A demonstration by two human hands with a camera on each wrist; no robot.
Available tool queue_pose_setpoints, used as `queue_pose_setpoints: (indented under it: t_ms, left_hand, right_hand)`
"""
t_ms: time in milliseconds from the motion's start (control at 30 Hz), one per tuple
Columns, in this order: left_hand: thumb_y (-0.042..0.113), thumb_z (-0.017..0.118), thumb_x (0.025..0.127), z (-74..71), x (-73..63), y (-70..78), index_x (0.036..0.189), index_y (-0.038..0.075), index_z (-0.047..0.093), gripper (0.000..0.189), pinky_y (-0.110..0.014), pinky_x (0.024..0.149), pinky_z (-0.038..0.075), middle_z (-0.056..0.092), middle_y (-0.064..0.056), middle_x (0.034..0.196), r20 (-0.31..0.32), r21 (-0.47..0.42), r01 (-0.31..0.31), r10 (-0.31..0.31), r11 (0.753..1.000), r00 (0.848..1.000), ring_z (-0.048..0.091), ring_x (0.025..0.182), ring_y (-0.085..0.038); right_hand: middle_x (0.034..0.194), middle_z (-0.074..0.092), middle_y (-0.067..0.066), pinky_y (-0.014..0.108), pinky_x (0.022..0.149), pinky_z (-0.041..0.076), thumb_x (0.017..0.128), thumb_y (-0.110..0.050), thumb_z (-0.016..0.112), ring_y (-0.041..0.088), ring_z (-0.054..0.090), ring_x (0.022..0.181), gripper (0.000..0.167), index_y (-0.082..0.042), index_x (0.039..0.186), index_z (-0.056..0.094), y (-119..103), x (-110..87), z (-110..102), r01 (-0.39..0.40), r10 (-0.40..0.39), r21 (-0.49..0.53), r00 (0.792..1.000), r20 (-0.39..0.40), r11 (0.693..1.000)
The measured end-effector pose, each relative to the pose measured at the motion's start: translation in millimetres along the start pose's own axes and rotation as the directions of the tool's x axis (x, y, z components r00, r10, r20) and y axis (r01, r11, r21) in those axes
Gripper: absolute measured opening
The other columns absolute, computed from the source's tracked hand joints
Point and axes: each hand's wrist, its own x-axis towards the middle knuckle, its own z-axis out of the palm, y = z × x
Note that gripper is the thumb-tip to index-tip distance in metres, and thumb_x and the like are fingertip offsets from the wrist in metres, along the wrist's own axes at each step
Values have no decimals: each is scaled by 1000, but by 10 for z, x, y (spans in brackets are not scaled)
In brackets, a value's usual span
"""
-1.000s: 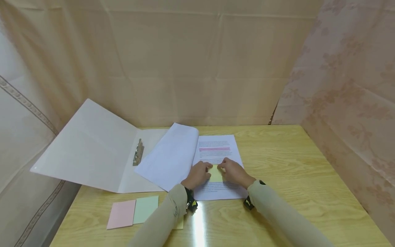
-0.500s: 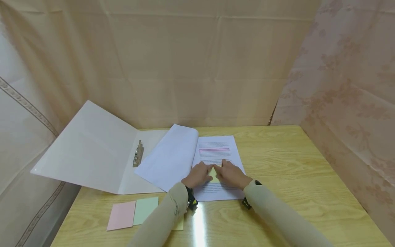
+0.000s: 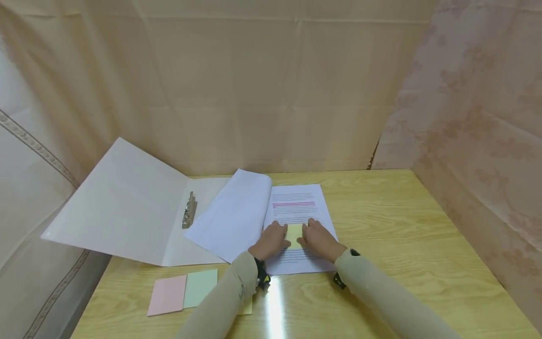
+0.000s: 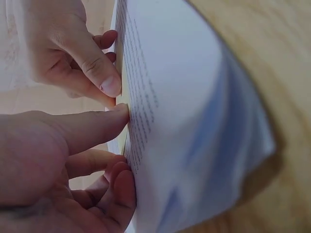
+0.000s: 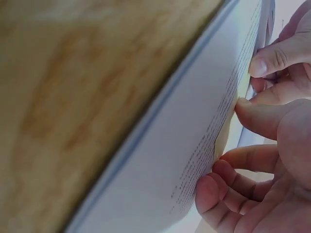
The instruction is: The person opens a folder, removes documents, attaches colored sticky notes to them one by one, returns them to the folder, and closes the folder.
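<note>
A pale yellow sticky note (image 3: 294, 236) lies on a printed sheet (image 3: 302, 193) that has pink highlighted lines (image 3: 294, 204) near its top. My left hand (image 3: 271, 240) touches the note's left edge with its thumb and fingertips. On the opposite edge, my right hand (image 3: 321, 239) presses with thumb and index finger. In the right wrist view the note (image 5: 229, 133) is seen nearly edge-on under the right thumb, its near edge slightly bowed. The left wrist view has both thumbs close together over the sheet (image 4: 170, 58), other fingers bent against it.
Left of the sheet, a white lever-arch folder (image 3: 118, 202) stands spread with a metal clip (image 3: 190, 210). A turned-over page (image 3: 237, 212) overlaps it. Pink (image 3: 167, 295) and green (image 3: 200, 288) sticky note pads lie at the front, beside a yellow pad (image 3: 246, 308) partly behind the left sleeve.
The hands came together over the note's top half a second ago, index fingertips nearly meeting. Now they have parted to its two side edges, exposing more of the note. Folder and pads stayed put.
</note>
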Motion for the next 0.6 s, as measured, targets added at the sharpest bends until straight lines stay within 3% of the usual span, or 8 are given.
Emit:
queue_pose_setpoints:
  t_ms: [100, 167, 267, 400, 600]
  left_hand:
    - [22, 73, 85, 24, -6, -15, 90, 3, 62, 23, -31, 71, 40, 57, -8, 85, -24, -15, -7, 7, 1000, 1000, 48, 78, -18]
    - [23, 72, 86, 41, -11, -20, 105, 0, 64, 30, -33, 75, 43, 61, -11, 93, -30, -22, -3, 2, 1000, 1000, 50, 83, -19]
    - [24, 70, 88, 50, -25, -18, 129, 5, 60, 46, -34, 78, 43, 63, -13, 105, -19, -41, 6, -7, 999, 1000, 51, 90, -20]
    - [24, 69, 89, 22, -45, 2, 139, 11, 54, 54, -33, 75, 42, 62, -14, 108, -6, -2, -8, 8, 1000, 1000, 50, 90, -21]
    - [26, 66, 92, 31, -24, 12, 141, 3, 49, 57, -37, 84, 47, 60, -18, 118, 44, 105, -13, 9, 994, 999, 56, 99, -24]
  right_hand:
    - [79, 48, 10, 37, 64, 41, 90, -20, 69, 21, 42, 69, 32, 7, 105, 64, -6, -28, 2, 4, -4, 5, 1000, -15, 1000]
    - [80, 46, 12, 35, 60, 39, 91, -18, 67, 21, 41, 67, 38, 5, 121, 61, -10, -42, 0, 11, -11, 18, 1000, -9, 1000]
    - [81, 44, 13, 32, 54, 35, 94, -14, 62, 19, 38, 63, 46, -9, 139, 53, -15, -54, -2, 27, -28, 29, 1000, 14, 999]
    - [82, 44, 14, 31, 52, 35, 97, -13, 57, 19, 39, 59, 46, -14, 142, 51, -28, -43, -21, 40, -40, 9, 997, 62, 999]
    - [89, 49, 15, 35, 61, 44, 97, -17, 58, 19, 44, 65, 46, -1, 139, 51, -49, -27, -60, -1, -2, 22, 992, 128, 1000]
